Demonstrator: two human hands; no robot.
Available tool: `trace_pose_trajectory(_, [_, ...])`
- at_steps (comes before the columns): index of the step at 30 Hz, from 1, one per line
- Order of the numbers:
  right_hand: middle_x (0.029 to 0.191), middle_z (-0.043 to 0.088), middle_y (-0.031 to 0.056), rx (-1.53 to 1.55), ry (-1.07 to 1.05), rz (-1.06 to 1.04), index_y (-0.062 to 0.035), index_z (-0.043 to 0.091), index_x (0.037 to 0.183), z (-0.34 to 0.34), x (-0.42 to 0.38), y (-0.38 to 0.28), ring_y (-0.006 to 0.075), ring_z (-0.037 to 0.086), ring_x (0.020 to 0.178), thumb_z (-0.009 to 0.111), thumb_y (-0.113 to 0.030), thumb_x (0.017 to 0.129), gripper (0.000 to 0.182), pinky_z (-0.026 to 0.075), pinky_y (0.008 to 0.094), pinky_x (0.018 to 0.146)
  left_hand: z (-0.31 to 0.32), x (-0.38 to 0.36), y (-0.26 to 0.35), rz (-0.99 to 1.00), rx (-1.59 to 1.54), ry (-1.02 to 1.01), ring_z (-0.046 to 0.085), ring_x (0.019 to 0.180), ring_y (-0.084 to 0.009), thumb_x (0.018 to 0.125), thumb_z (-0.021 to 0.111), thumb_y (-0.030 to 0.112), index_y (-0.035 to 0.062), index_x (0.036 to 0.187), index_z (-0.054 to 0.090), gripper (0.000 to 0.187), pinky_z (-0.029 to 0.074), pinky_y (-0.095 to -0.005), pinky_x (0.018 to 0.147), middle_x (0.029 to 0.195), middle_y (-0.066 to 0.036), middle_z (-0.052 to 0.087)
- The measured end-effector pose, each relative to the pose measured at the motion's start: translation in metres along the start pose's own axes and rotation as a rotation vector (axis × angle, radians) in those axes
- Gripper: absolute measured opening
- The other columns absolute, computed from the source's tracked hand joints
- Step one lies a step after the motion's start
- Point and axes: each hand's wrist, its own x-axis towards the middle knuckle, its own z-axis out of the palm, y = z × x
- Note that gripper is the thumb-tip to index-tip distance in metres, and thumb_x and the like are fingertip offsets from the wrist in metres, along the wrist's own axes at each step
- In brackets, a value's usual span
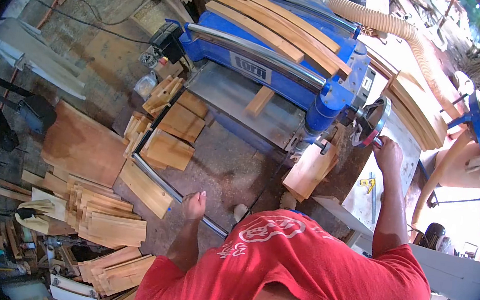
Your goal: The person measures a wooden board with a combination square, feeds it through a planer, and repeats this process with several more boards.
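Observation:
My right hand is wrapped round the handle at the rim of a handwheel on the side of a blue thickness planer. A short wooden strip lies on the planer's metal bed, its far end under the machine's body. My left hand is curled into a loose fist in front of me, with nothing showing in it. It overlaps a metal roller bar in this view. Several long wooden boards lie across the top of the planer.
Stacked wooden boards lie on the floor at left, with shorter pieces beside the bed. A white table at right carries a yellow tool and more boards. A ribbed hose runs behind. A black cable crosses the floor.

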Motion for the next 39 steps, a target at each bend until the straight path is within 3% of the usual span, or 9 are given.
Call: trace_pose_trajectory(39, [0.087,0.069,0.0184,-0.056,-0.006,-0.029,-0.0104,0.069,0.095,0.006,0.003,0.006,0.0361,0.067,0.082,0.066,-0.026,0.078,0.023,0.054,0.0456,0.075,0.001,0.002,0.0,0.0,-0.031,-0.01,0.06,0.076,-0.0412,0.092,0.054,0.032,0.0025,0.073,0.063,0.036,0.045,-0.0508,0.073,0.077,-0.021,0.064])
